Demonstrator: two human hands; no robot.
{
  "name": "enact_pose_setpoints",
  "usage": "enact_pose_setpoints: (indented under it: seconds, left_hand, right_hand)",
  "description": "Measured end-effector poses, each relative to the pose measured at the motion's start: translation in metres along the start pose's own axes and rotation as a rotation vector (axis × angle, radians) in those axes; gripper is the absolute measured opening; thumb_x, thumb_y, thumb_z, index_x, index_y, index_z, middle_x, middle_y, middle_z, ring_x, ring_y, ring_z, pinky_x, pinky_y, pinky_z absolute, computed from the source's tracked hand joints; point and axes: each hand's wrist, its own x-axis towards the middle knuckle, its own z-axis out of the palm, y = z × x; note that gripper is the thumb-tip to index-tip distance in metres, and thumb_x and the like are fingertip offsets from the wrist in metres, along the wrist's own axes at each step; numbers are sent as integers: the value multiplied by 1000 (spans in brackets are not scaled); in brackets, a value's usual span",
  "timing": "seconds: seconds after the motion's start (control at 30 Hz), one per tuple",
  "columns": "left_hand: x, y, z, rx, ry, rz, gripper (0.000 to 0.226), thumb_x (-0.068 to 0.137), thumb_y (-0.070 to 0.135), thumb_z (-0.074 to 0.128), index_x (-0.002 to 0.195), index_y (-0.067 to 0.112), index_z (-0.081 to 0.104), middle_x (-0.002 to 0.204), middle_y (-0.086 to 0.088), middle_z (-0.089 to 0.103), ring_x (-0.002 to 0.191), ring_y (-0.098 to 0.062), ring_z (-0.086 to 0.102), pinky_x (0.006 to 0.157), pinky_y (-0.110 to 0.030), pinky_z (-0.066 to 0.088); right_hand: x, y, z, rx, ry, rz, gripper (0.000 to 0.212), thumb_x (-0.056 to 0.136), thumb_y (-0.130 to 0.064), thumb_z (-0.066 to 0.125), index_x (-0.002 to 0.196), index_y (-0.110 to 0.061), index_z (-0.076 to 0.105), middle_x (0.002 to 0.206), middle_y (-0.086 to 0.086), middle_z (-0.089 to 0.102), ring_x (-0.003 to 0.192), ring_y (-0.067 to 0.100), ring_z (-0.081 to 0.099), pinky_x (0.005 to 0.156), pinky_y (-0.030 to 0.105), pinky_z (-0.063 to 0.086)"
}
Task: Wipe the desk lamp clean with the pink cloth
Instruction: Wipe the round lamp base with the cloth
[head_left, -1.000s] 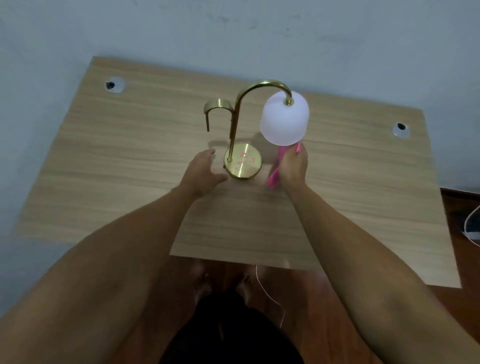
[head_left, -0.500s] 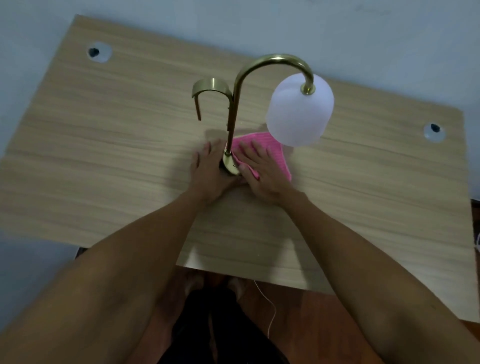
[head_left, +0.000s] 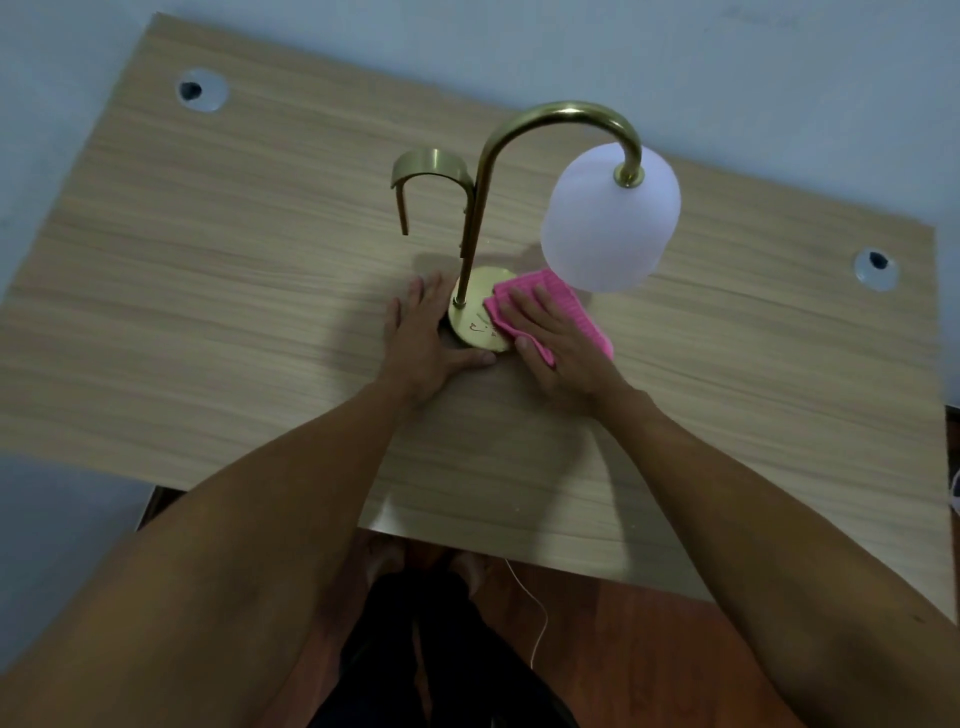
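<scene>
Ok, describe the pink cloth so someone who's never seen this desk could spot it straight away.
On the wooden desk stands a gold lamp. The pink cloth lies over the right side of its round base, under the right hand. It is the only pink, ribbed thing there.

The desk lamp (head_left: 470, 244) is set mid-desk (head_left: 208, 312). The left hand (head_left: 423, 340) is laid left of its base, the right hand (head_left: 558, 343) upon the cloth (head_left: 566, 306) at the base's right.
</scene>
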Motion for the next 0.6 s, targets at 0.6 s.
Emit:
enact_pose_setpoints:
  seconds: [0.6]
  left_hand:
    - [0, -3, 1, 26, 16, 24, 113, 72, 60, 78, 160, 21, 19, 169, -3, 16, 157, -19, 2, 125, -46, -8]
  right_hand:
    - [17, -23, -5, 64, -46, 65, 50, 112, -30, 34, 161, -18, 34, 170, 6, 28, 161, 20, 6, 131, 36, -4]
